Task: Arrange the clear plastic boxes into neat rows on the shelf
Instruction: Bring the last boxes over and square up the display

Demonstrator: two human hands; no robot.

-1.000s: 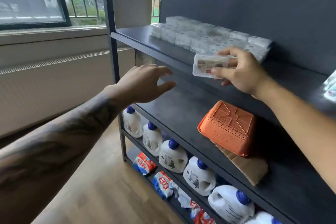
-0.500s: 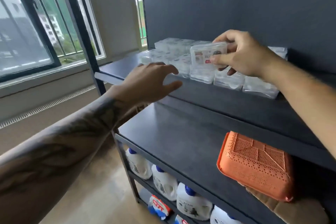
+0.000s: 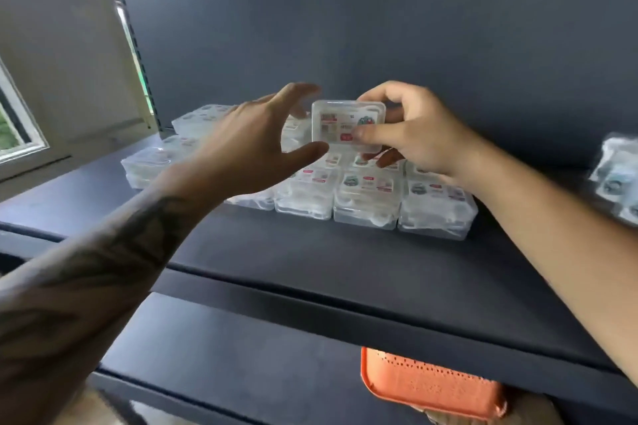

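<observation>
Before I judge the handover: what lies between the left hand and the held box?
Nothing: in the head view only a small gap separates the open left hand from the box gripped by the right hand.

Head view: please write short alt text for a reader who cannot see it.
The right hand holds one clear plastic box above rows of clear boxes on a dark shelf. The open left hand reaches toward it.
</observation>
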